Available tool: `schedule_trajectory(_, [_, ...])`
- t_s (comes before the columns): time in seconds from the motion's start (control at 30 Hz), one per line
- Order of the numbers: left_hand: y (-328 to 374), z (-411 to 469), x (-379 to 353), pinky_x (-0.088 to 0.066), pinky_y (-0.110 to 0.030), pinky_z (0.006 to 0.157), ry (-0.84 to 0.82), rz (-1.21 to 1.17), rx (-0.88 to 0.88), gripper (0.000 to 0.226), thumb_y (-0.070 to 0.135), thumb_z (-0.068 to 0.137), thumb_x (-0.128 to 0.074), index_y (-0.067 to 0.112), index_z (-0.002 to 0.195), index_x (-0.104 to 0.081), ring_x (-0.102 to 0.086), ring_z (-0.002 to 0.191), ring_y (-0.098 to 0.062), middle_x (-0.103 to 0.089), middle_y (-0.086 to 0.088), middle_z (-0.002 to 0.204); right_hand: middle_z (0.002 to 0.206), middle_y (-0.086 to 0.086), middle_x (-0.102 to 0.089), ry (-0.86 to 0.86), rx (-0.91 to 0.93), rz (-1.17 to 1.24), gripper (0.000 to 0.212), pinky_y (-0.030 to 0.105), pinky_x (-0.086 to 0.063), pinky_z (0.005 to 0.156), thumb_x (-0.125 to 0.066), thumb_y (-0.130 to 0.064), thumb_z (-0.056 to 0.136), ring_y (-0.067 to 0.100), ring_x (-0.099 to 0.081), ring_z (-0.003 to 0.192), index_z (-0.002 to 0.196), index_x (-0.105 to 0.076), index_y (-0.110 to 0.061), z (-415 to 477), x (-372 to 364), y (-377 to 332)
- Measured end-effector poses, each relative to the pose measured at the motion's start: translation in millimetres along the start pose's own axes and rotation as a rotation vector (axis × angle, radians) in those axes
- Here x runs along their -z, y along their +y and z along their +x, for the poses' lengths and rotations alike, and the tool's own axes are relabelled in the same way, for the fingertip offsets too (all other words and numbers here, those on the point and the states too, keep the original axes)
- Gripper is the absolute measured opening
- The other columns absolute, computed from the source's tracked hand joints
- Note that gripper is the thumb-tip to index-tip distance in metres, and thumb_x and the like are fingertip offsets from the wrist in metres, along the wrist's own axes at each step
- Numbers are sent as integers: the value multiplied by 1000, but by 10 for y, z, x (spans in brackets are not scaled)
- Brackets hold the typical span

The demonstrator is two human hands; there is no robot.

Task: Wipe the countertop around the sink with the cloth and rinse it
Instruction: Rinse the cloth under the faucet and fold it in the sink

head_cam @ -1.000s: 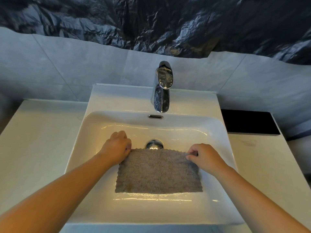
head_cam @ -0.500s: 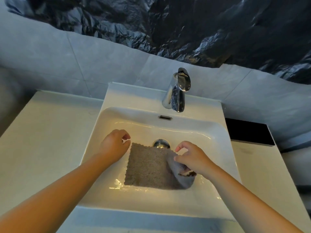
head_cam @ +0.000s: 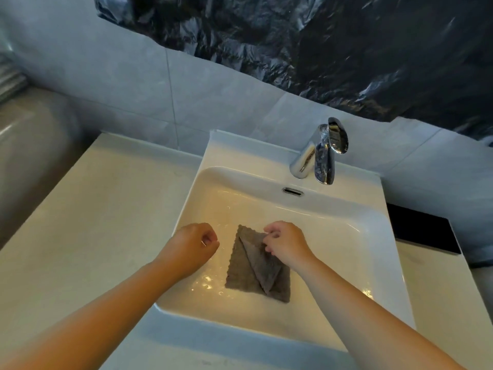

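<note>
Grey terry fabric, the grey scallop-edged cloth (head_cam: 241,271), lay flat on the floor of the white ceramic sink basin (head_cam: 346,236), towards its near side. One corner was turned over on the diagonal, so a smoother triangular flap sat on top of the right half.

The right hand (head_cam: 286,245) was at the far end of that flap, its fingertips (head_cam: 267,235) curled down and pinching the folded edge. In my judgement it was placed there to carry the corner across and set the crease. The left hand (head_cam: 193,245) hovered just left of the cloth, apart from it, with fingers loosely curled and gripping nothing. It was probably positioned to steady or take the opposite edge.

The chrome single-lever faucet (head_cam: 324,156) stood at the far right rim, and no stream was visible from its spout. Droplets glistened on the basin floor (head_cam: 208,283) near the cloth, so the fabric was likely wet.

The pale stone countertop (head_cam: 106,209) extended to the left. Whether it had been wiped could not be determined. Folding inside the basin kept drips off that surface — a sensible arrangement, I judge, for making a compact wiping pad.
</note>
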State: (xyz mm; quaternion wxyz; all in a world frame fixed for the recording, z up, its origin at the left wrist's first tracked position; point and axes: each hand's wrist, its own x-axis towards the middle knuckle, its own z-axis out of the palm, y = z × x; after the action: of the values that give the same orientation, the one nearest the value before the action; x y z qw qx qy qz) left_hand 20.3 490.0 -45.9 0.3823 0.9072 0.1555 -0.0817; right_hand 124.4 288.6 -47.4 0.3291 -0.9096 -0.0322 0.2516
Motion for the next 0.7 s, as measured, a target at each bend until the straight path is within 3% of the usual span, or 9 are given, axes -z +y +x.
schedule_trajectory(0.13, [156, 161, -248, -54, -27, 70, -58, -73, 89, 14, 31, 87, -61, 20, 78, -65, -62, 72, -14, -66, 4, 74, 89, -4, -61, 49, 6, -256, 10, 24, -44, 71, -57, -16, 86, 16, -58, 87, 85, -66, -20, -139, 180, 198])
schedule_trajectory(0.23, [322, 339, -438, -53, -25, 64, -90, -153, 200, 34, 33, 89, -60, 6, 70, -68, -63, 58, -15, -71, -4, 65, 88, -4, -62, 13, -49, -243, 2, 17, -38, 57, -61, -22, 86, 13, -56, 80, 85, -63, -21, -249, 162, 413])
schedule_trajectory(0.3, [378, 469, -541, -52, -23, 62, -93, -165, 271, 40, 35, 88, -60, 3, 65, -69, -61, 52, -15, -70, -8, 61, 86, -2, -63, 7, -74, -179, 6, 17, -41, 57, -64, -25, 85, 13, -59, 78, 86, -63, -19, -301, 91, 511])
schedule_trajectory(0.37, [399, 570, -599, -55, -29, 65, -57, -136, 317, 42, 41, 83, -63, 3, 66, -70, -64, 55, -18, -70, -7, 61, 84, 5, -66, 1, -133, -57, 16, 27, -51, 64, -67, -31, 83, 19, -64, 77, 85, -63, -15, -343, -12, 561])
schedule_trajectory(0.47, [401, 625, -637, -52, -30, 58, 8, -13, 308, 25, 35, 74, -66, 11, 80, -62, -63, 66, -19, -66, -5, 71, 81, 4, -68, 19, -208, 87, 24, 35, -56, 71, -71, -36, 75, 20, -66, 76, 87, -61, -18, -394, -171, 577])
schedule_trajectory(0.6, [440, 630, -627, -56, -34, 59, 27, -84, 318, 9, 13, 69, -62, 17, 76, -58, -64, 66, -20, -67, -4, 71, 61, -4, -66, 7, -146, 311, 5, 20, -49, 59, -66, -10, 76, 12, -62, 65, 75, -70, -14, -431, -212, 453])
schedule_trajectory(0.7, [393, 639, -542, -53, -27, 53, 28, -184, 307, 7, 10, 77, -67, 16, 77, -63, -65, 58, -15, -68, -3, 66, 76, -3, -67, -179, -11, 458, 13, 10, -48, 60, -66, -8, 82, 6, -62, 71, 88, -73, -18, -509, -191, 337])
